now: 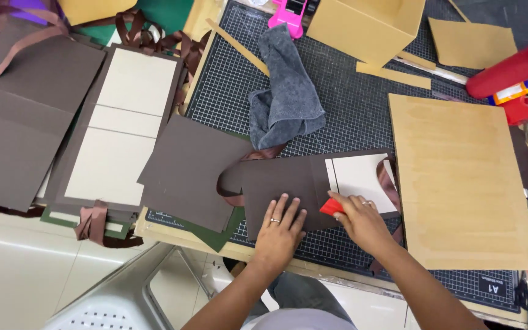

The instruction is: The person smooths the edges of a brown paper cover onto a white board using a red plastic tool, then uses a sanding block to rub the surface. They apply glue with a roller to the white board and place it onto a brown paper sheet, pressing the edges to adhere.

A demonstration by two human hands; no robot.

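A dark brown paper-covered board (288, 180) lies on the black cutting mat (362, 110) near the table's front edge. Part of its cream inner face (359, 174) shows at the right, with brown ribbon (230, 183) looping out at both sides. My left hand (279, 229) lies flat on the brown paper, fingers spread, a ring on one finger. My right hand (362, 220) grips a small red scraper (331, 206) and presses it against the paper at the edge of the cream panel.
A grey cloth (285, 91) lies behind the work. A large tan board (459, 177) fills the right. A cardboard box (365, 27), pink tool (288, 12), red bottle (514, 67), stacked brown covers (38, 122) and a white chair (111, 299) surround the area.
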